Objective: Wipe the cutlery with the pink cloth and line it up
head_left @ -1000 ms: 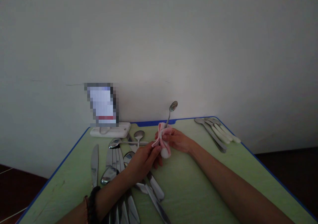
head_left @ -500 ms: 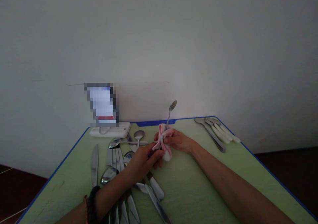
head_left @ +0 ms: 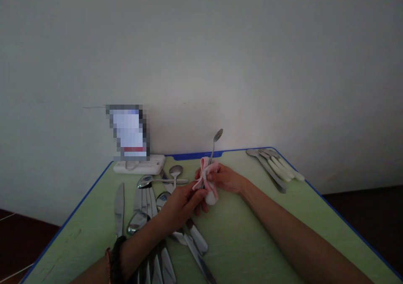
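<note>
A metal spoon [head_left: 218, 135] points up and away from me, its bowl against the wall. Closed round the lower part of its handle is my left hand [head_left: 185, 202]; the handle's end is hidden in the fingers. My right hand [head_left: 225, 178] pinches a pink and white cloth [head_left: 210, 195] that is folded about the spoon's handle. Both hands are close together above the table. Under and beside my left forearm lie several spoons and knives, among them a knife [head_left: 119, 208] at the far left and a small spoon [head_left: 176, 171] behind the hand.
The green table [head_left: 252, 242] has a blue edge and stands against a grey wall [head_left: 201, 57]. A blurred-out screen [head_left: 129, 132] leans above a white base [head_left: 140, 165] at the back left. At the back right lie a spoon [head_left: 267, 170] and several white-handled utensils [head_left: 283, 168].
The spoon's bowl has dipped very slightly. Both hands keep nearly the same place and the same hold on the spoon and cloth.
</note>
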`<act>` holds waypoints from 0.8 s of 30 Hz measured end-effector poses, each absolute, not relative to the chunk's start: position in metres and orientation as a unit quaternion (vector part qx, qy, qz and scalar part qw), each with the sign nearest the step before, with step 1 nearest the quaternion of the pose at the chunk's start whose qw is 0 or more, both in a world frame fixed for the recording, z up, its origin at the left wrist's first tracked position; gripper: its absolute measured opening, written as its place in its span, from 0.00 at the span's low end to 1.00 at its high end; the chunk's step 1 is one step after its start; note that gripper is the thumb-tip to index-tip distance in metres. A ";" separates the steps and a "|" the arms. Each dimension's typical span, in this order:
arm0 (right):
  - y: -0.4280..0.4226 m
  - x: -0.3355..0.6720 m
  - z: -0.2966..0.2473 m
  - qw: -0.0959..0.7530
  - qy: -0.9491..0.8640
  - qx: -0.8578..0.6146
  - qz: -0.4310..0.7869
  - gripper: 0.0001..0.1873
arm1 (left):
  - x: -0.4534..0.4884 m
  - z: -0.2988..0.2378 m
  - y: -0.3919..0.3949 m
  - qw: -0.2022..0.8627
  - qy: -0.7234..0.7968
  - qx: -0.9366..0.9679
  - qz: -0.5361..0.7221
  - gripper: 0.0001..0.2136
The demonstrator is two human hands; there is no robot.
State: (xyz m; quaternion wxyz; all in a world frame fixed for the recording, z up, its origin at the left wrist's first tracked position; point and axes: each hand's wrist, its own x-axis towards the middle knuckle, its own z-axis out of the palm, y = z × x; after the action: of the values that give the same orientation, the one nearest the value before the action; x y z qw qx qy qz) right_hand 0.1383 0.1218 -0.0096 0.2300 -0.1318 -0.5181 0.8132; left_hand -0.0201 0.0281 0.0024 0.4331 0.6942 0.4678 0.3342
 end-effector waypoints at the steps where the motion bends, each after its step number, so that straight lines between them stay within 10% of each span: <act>1: 0.122 0.138 -0.009 0.232 -0.515 -0.134 0.814 0.19 | -0.020 0.002 0.028 0.432 0.469 0.694 0.333 0.13; 24: 0.123 0.137 -0.012 0.238 -0.515 -0.168 0.806 0.16 | -0.018 0.005 0.029 0.387 0.548 0.674 0.309 0.13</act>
State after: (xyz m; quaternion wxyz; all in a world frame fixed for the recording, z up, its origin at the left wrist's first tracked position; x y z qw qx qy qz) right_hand 0.1367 0.1225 -0.0123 0.2376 -0.1677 -0.5148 0.8065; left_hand -0.0184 0.0290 0.0048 0.3871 0.6742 0.5481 0.3085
